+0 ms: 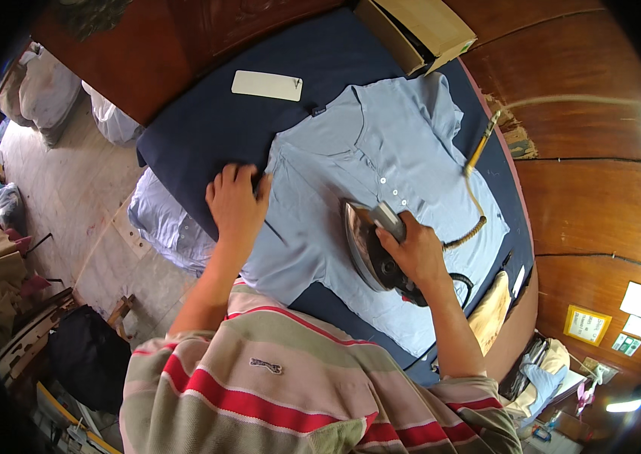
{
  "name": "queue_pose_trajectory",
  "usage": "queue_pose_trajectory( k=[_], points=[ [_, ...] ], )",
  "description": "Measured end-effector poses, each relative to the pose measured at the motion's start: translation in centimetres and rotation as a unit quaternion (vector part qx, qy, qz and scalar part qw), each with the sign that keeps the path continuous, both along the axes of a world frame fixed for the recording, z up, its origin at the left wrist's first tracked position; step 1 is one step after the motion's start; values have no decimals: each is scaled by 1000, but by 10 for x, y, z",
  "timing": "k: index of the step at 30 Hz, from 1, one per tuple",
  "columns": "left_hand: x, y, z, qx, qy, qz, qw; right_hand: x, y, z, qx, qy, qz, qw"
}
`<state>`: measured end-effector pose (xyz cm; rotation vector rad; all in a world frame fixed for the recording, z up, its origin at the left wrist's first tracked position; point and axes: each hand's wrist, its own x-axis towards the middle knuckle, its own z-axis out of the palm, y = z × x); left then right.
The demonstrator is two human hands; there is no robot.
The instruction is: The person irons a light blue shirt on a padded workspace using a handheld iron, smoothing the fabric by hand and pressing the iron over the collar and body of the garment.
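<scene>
A light blue short-sleeved shirt (320,185) with white buttons lies spread over a dark blue padded surface (207,129). Its neckline points away from me and some creases show near my left hand. My right hand (415,250) is wrapped round the handle of a clothes iron (369,253), whose soleplate rests on the front of the shirt, left of the buttons. My left hand (237,197) lies with fingers spread at the shirt's left edge, by the shoulder and sleeve, holding nothing.
The iron's cord (479,200) runs over the shirt's right side toward the wooden wall (592,204). A white card (267,85) and a cardboard box (419,30) sit at the far side. A pale lavender garment (165,219) hangs at the left edge. Bags (48,94) stand on the floor.
</scene>
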<state>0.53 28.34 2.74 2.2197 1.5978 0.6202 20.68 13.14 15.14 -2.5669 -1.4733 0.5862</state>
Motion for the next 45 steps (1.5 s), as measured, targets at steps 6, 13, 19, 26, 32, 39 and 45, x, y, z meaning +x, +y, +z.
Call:
queue_pose_trajectory(
  k=[6,13,19,26,32,39,45],
  points=[
    [-20,-21,-1,32,9,-19,999,-20,69,-7,56,-4,59,997],
    [-26,-16,-8,49,0,-9,999,-36,101,-2,28,23,114,993],
    [-26,-16,-9,74,-13,-11,997,-33,111,-5,50,-5,127,991],
    [-26,-16,-12,84,7,-11,996,-39,119,-6,42,-1,142,989],
    [-26,-14,-18,80,18,-15,996,-28,84,-2,14,-2,161,987],
    [-16,-43,10,146,-50,-185,971,-10,-39,-2,-58,13,74,996],
    [-5,-105,-5,43,-40,-497,866,-9,-55,0,-26,6,27,999]
  ],
)
